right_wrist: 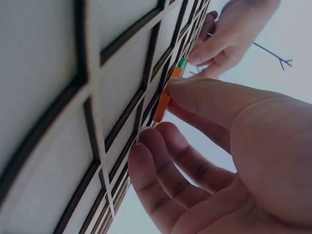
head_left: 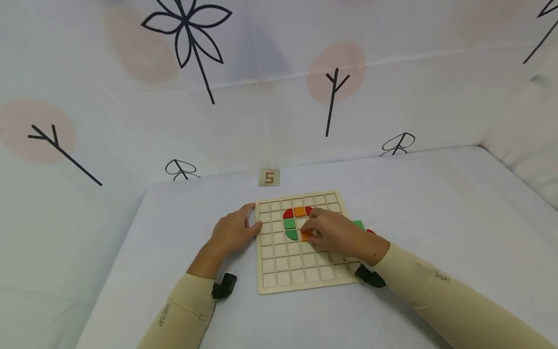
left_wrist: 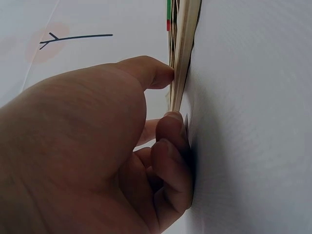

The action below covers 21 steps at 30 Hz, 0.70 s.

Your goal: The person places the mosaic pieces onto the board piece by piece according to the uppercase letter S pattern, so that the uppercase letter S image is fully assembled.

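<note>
"S" on card (head_left: 269, 177), "LetsSlim" on sleeve (head_left: 185, 305)

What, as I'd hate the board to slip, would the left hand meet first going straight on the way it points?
The wooden grid board: the left hand touches its left edge, so going on would likely press into it; whether it could slip underneath is unclear.
</note>
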### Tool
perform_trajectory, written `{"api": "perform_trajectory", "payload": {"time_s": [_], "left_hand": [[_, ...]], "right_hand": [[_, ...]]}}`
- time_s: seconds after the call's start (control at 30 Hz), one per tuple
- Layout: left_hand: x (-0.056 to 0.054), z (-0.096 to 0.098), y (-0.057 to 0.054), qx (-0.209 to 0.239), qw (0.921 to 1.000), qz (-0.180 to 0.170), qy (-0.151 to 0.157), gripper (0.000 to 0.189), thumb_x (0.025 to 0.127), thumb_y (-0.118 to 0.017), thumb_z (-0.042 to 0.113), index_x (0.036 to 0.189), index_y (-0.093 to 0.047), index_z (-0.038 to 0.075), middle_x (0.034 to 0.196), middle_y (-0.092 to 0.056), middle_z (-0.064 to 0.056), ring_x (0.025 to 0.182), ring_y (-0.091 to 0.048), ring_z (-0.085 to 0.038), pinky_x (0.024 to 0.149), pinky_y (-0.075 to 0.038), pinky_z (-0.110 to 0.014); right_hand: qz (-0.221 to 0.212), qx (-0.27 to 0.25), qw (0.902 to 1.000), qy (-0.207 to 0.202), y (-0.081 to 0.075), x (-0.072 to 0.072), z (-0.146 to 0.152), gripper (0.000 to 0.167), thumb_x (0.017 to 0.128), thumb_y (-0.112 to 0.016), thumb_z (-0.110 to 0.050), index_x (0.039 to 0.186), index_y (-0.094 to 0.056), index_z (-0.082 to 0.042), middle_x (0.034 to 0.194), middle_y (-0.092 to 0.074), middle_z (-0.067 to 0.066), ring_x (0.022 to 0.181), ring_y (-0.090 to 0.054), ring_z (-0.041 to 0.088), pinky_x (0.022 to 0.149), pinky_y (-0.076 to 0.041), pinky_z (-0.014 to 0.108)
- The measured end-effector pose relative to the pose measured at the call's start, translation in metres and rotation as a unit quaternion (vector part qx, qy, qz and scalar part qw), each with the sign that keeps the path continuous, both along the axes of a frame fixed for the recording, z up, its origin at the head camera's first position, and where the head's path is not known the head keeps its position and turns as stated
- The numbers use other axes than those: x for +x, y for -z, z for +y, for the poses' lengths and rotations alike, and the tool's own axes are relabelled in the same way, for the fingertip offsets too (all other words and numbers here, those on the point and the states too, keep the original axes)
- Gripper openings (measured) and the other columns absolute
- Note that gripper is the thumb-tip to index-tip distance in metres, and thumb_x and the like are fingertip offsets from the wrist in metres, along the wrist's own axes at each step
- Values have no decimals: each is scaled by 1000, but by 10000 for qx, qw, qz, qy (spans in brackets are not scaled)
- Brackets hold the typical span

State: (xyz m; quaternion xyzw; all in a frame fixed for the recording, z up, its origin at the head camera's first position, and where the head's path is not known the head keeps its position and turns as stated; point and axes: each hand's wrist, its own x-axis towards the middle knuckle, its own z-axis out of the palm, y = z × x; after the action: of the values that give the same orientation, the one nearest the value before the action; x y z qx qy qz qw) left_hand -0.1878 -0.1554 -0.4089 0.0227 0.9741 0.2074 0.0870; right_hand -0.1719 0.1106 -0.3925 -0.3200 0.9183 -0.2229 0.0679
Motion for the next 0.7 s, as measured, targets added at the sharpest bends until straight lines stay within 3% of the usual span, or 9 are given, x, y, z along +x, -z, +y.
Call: {"api": "perform_trajectory", "payload": {"time_s": [0.43,0.7], "left_hand": [[-1,-1,3,35,10000,-37,73,65,95,-63,44,152,-42,21,74,-57,0,63,-50,-16,57,-37,-31],[-2,-2,3,42,10000,-4,6,65,95,-63,44,152,-42,22,73,-56,0,62,-49,-16,57,-37,-31]], "right_hand": [[-132,342,9993,-119,-2,-2,-1,27,91,-71,-10,117,-75,-6,101,-63,4,70,-47,8,66,-44,19],[58,401,9988,-282,-7,-7,-6,26,88,-74,-8,114,-76,-6,90,-58,1,71,-47,9,65,-43,20]]}}
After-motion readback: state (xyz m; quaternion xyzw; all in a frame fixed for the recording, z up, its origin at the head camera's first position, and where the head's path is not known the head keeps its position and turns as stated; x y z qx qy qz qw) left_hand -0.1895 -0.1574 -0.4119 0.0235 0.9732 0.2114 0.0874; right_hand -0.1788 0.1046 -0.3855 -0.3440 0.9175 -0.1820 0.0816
